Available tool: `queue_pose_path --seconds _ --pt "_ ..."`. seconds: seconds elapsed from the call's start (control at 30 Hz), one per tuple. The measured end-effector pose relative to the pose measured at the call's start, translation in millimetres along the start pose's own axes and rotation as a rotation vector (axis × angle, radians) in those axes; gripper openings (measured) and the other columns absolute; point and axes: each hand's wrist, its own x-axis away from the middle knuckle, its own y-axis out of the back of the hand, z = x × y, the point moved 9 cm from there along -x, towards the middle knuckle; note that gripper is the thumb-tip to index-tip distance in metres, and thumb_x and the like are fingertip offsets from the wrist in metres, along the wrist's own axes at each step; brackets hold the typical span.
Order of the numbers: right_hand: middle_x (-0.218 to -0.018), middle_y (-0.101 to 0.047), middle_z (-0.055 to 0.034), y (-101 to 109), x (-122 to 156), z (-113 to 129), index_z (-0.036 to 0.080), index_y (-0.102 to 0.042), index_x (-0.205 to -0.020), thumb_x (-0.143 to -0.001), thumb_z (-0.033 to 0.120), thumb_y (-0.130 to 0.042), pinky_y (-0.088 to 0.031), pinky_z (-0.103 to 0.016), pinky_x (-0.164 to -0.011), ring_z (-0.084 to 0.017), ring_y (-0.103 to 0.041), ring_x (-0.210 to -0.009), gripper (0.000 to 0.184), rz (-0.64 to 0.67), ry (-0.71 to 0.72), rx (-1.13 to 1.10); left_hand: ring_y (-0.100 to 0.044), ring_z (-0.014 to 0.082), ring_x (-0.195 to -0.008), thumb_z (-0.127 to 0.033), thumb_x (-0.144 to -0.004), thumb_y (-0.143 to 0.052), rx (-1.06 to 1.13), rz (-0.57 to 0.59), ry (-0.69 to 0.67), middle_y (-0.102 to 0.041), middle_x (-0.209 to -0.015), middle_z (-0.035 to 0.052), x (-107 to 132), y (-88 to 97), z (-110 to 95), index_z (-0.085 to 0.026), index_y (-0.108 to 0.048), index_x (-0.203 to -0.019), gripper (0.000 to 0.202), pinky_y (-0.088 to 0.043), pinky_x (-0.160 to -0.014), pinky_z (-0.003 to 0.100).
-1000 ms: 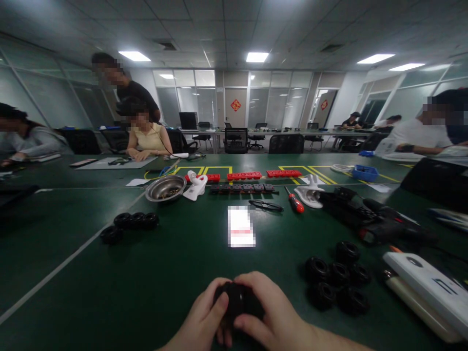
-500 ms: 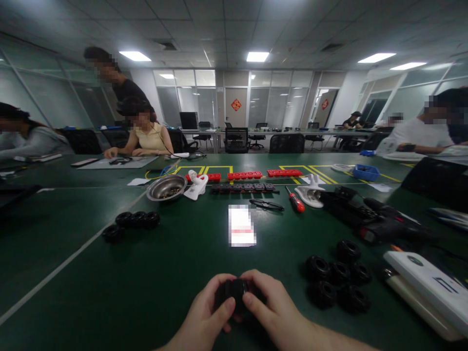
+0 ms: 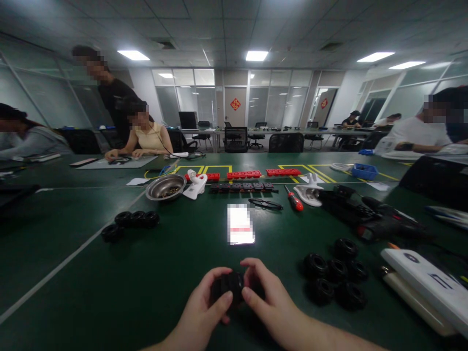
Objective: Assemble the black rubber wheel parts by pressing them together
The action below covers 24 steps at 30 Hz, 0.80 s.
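Low at the front of the table, a small black wheel [image 3: 229,285] with a ridged tyre is between my hands. My left hand [image 3: 204,302] is closed around its left side, thumb across the near face. At the right side is my right hand [image 3: 268,297], its thumb and curled fingers against the wheel's edge and the index finger lifted a little off it. The wheel's underside is hidden by my fingers. To the right lie several loose black tyres [image 3: 335,269]. Another group of black wheels [image 3: 137,219] is at the left.
A lit phone [image 3: 240,224] lies ahead of my hands. Beyond are a metal bowl [image 3: 165,187], red trays [image 3: 243,174], a black strip of parts [image 3: 243,187], a screwdriver [image 3: 294,201] and a black power tool [image 3: 380,222]. A white device [image 3: 427,278] is near right. Other people sit around.
My right index finger has lifted and moved up off the wheel, showing more of its right side. My left hand keeps its hold. The standing person at the back has shifted left.
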Motion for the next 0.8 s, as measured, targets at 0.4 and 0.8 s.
queue_pose_path --seconds 0.4,0.8 --pt "-0.109 -0.050 -0.0077 -2 4 29 0.022 -0.039 -0.121 -0.079 0.018 -0.047 -0.038 -0.034 -0.086 -0.019 -0.046 -0.099 0.043 0.092 0.250 0.085 -0.060 0.0146 -0.056 -0.051 -0.062 -0.060 0.098 -0.025 0.123 -0.062 -0.072 0.0045 -1 -0.7 4 -0.014 -0.047 -0.099 0.054 -0.042 -0.047 0.022" --pt "-0.067 -0.051 0.0006 -1 0 -1 0.018 -0.051 -0.088 -0.077 0.035 -0.049 -0.041 -0.026 -0.058 -0.014 -0.049 -0.063 0.021 0.011 0.007 -0.034 -0.058 0.0131 -0.063 -0.037 -0.062 -0.066 -0.003 0.055 0.029 -0.059 -0.085 0.0041 1 -6.0 1 -0.017 -0.046 -0.100 0.047 -0.041 -0.049 0.022"
